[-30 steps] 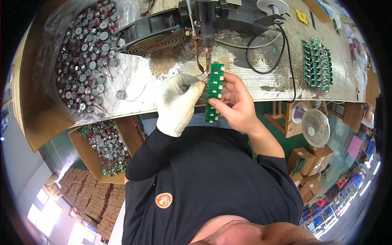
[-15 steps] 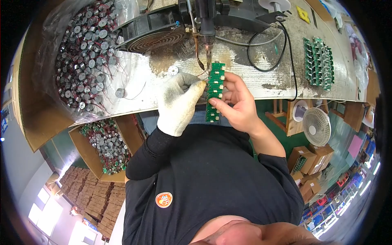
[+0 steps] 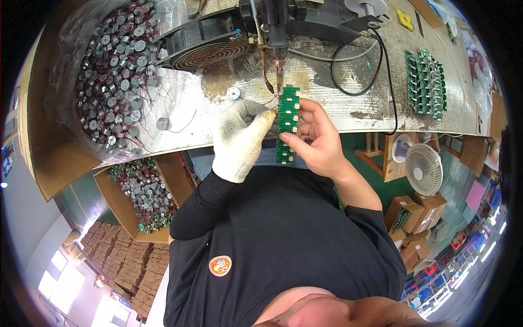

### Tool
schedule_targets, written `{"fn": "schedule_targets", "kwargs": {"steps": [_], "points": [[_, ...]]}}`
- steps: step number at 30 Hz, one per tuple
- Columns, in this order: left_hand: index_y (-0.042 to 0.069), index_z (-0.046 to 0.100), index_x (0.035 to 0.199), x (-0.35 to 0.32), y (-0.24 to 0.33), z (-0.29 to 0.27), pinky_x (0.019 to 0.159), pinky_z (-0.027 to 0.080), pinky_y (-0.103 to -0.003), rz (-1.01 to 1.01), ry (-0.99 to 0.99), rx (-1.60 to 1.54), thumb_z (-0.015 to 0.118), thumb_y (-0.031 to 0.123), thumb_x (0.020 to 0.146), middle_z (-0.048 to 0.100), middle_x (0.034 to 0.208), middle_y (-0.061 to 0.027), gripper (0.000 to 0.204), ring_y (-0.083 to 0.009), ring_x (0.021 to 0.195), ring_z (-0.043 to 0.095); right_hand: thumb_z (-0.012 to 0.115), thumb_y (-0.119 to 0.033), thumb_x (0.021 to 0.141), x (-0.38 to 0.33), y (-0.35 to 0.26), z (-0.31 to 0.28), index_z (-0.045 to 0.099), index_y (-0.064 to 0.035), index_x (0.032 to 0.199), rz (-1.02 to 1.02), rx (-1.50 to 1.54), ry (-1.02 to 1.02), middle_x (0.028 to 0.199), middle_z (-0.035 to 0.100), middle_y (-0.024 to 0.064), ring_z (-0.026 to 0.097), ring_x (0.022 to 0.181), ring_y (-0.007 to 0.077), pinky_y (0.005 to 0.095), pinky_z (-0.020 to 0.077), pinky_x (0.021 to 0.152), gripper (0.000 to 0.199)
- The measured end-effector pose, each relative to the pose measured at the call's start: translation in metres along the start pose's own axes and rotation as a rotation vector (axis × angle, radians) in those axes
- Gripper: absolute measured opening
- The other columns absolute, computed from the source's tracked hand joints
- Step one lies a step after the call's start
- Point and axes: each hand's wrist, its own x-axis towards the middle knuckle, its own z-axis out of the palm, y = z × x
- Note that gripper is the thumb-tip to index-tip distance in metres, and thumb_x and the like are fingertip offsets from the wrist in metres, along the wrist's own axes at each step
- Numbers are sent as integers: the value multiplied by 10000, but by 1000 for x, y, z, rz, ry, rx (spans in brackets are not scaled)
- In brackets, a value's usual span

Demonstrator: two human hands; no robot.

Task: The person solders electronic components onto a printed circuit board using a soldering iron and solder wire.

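Note:
Upright in front of me is a long green circuit board (image 3: 287, 117) with small white connectors along its right edge. My right hand (image 3: 317, 139), bare, grips the board from the right, its thumb on the face and fingers behind. In a whitish glove, my left hand (image 3: 238, 139) is closed in a pinch at the board's left edge; a thin wire (image 3: 271, 100) shows above its fingertips. The soldering iron (image 3: 279, 71) points down at the board's top end, beside a thin bent copper tube (image 3: 266, 71). A small round motor (image 3: 233, 93) sits just beyond the glove.
Many small motors with red wires (image 3: 117, 82) lie in a plastic-lined box at left. A second carton (image 3: 147, 196) below holds more. A black round fan (image 3: 210, 52) stands behind. Stacked green boards (image 3: 426, 84) are at right, and a black cable (image 3: 389, 82) loops between.
The board has dropped very slightly, and its top now sits a little lower below the iron. Both hands keep their hold; the view has shifted a little.

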Motion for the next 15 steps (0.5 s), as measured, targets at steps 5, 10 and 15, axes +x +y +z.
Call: {"fn": "schedule_targets", "kwargs": {"steps": [5, 10, 15], "points": [[-31, 634, 902, 0, 1, -12, 604, 480, -248, 178, -19, 330, 692, 144, 826, 653, 785, -82, 199, -111, 656, 602, 650, 36, 823, 0, -6, 3, 346, 14, 1296, 55, 41, 23, 1043, 603, 117, 607, 688, 84, 200, 449, 556, 562], [3, 639, 959, -28, 19, -54, 569, 454, -250, 543, 314, 785, 759, 88, 711, 652, 946, -105, 288, -137, 543, 545, 641, 55, 825, 4, -11, -4, 289, -7, 1351, 144, 167, 66, 1069, 588, 138, 611, 705, 114, 218, 478, 553, 636], [5, 627, 991, -37, 35, -111, 574, 439, -224, 577, 490, 996, 709, -31, 707, 616, 992, -84, 297, -89, 557, 514, 649, 85, 798, 8, -3, -8, 244, -14, 1398, 57, 200, 94, 1133, 559, 149, 602, 762, 124, 219, 477, 546, 731]]}}
